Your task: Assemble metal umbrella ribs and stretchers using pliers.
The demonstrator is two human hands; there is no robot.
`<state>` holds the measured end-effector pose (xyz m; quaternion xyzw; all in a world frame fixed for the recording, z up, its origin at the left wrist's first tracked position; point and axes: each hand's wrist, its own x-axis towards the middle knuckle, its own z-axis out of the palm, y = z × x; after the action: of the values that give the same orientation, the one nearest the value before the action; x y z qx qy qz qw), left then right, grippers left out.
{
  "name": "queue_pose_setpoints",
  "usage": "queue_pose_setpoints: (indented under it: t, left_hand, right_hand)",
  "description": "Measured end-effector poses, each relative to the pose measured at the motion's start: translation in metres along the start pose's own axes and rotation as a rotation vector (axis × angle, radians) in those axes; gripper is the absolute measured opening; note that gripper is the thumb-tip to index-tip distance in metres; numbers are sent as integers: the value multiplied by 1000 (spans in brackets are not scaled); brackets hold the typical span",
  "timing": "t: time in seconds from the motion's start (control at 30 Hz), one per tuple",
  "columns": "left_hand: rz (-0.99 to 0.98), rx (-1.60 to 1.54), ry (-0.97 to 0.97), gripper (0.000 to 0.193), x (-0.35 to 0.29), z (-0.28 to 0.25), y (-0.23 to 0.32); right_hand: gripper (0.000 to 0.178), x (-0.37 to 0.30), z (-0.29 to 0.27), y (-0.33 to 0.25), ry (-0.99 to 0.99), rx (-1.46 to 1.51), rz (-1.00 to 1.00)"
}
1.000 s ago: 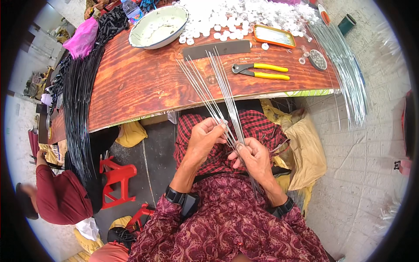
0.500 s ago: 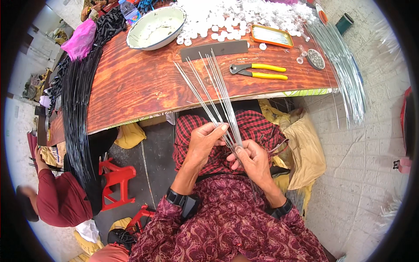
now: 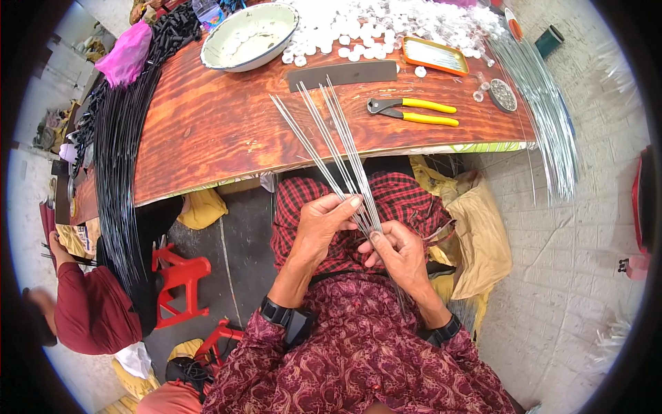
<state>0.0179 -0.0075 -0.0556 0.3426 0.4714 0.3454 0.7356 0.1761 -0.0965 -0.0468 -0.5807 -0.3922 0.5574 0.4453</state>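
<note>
Above my lap, several thin silver metal rods (image 3: pixel 349 141) fan upward toward the table in a few loose bunches. My left hand (image 3: pixel 321 224) pinches them between thumb and fingers partway along. Lower down, my right hand (image 3: pixel 401 257) is closed around the gathered lower part, thumb on top. The rods' lower ends are mostly hidden by the right hand and the patterned clothing. Beyond the rod tips lies a flat dark strip (image 3: pixel 345 74) on the wooden table (image 3: pixel 221 131). Right of the tips rest end-cutting pliers (image 3: pixel 427 112) with yellow handles.
White plastic caps (image 3: pixel 355 52) lie heaped at the back beside an enamel basin (image 3: pixel 215 63). Toward the right are an orange-rimmed tray (image 3: pixel 455 70), an oval dish (image 3: pixel 505 96) and silver rods (image 3: pixel 552 131). Black rods (image 3: pixel 121 159) overhang the left edge, near a red stool (image 3: pixel 183 276) and another person's maroon sleeve (image 3: pixel 96 310).
The rods' upper ends have gathered into more distinct bunches. Both hands keep almost the same place and grip. The whole view has shifted slightly.
</note>
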Motion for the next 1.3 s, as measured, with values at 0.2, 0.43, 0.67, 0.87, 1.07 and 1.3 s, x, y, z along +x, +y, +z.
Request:
queue_pose_setpoints:
  t: [0.2,0.43,0.67,0.87,1.07,1.3]
  left_hand:
    - [21,0,6,24,-2,1,1]
    - [32,-5,22,23,-1,4,-2]
    - [64,-5,29,19,-2,6,-2]
    - [78,-16,29,18,-2,8,-2]
    - [79,-5,20,17,-3,9,-3]
    - [70,-12,7,16,-2,9,-5]
  right_hand:
    - [17,-1,1,-4,3,-11,24]
    - [16,-2,0,-5,-11,-65,18]
    - [21,-2,0,-5,-2,-59,-4]
    - [24,-2,-2,-1,-5,-14,-41]
    - [25,-2,-2,-2,-7,5,-42]
    - [24,2,-1,-3,1,-39,-56]
